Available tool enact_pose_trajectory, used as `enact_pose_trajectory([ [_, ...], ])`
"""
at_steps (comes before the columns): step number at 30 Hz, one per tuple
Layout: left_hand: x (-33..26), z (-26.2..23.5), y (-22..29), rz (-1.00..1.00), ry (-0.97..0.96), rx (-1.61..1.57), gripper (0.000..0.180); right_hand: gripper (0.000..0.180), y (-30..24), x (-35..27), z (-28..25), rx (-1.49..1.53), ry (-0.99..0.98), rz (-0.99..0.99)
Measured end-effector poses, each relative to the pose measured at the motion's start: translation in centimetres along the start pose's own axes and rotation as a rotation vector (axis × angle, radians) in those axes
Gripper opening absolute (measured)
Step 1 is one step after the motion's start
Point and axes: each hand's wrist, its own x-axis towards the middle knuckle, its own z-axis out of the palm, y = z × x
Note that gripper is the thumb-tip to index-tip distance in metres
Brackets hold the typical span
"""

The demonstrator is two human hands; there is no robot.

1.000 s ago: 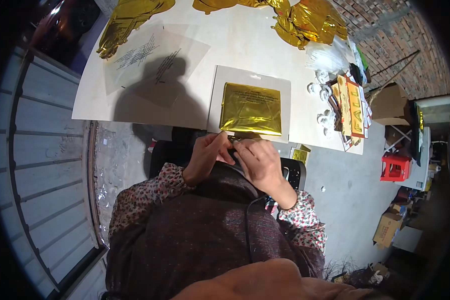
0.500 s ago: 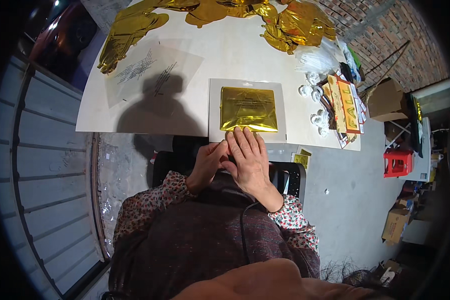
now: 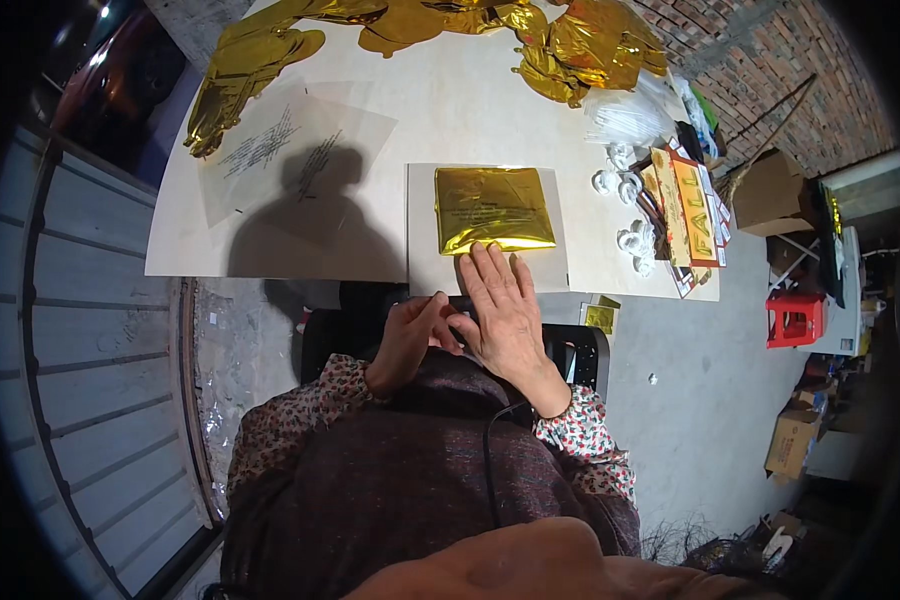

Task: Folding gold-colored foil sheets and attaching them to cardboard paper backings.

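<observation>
A folded gold foil packet (image 3: 495,205) with small dark print lies on a pale flat sleeve (image 3: 422,225) at the table's near edge. My right hand (image 3: 505,315) is laid flat, fingers stretched, with its fingertips at the packet's near edge. Just left of it, below the table edge, my left hand (image 3: 407,340) has its fingers curled in a pinch. Whatever may be between those fingers is too small to make out.
Gold foil balloons (image 3: 390,25) lie along the table's far side. Clear printed sheets (image 3: 300,150) rest at left. On the right are white ribbon rolls (image 3: 630,240), clear straws (image 3: 625,115) and colourful printed cards (image 3: 685,215). A red stool (image 3: 795,320) stands beyond.
The gold packet now sits closer to the far edge of the sleeve and slightly tilted. My left hand has drawn back a little from the table edge, while my right stays flat.
</observation>
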Motion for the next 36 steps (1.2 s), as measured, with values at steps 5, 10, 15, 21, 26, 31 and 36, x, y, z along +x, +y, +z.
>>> enact_pose_trajectory([
  [5, -0.1, 0.2, -0.2, 0.006, -0.007, 0.016, 0.037, 0.075, -0.1, 0.1, 0.2, 0.026, 0.014, -0.02],
  [10, -0.2, 0.9, 0.2, -0.008, -0.046, 0.031, 0.039, 0.077, -0.1, 0.2, 0.5, -0.003, 0.032, -0.018],
  [15, -2.3, -0.6, 5.3, -0.132, -0.135, 0.537, 0.038, 0.082, -0.3, -0.3, -0.4, 0.066, 0.004, 0.011],
  [21, -0.7, -3.0, 9.1, 0.498, 0.114, 0.962, 0.017, 0.048, -0.2, -3.7, -2.4, 0.111, 0.203, -0.174],
  [26, 5.6, -3.5, 11.5, 1.207, 0.05, 1.259, 0.008, 0.022, 2.9, -2.0, -5.7, 0.058, 0.426, 0.184],
  [31, 7.8, -3.3, 11.3, 1.176, -0.059, 1.398, 0.009, 0.029, 7.4, 2.4, -4.1, -0.036, 0.405, 0.389],
  [36, 8.2, -2.1, 13.2, 1.081, -0.179, 1.535, 0.016, 0.026, 8.4, 3.4, -3.2, 0.043, 0.349, 0.431],
])
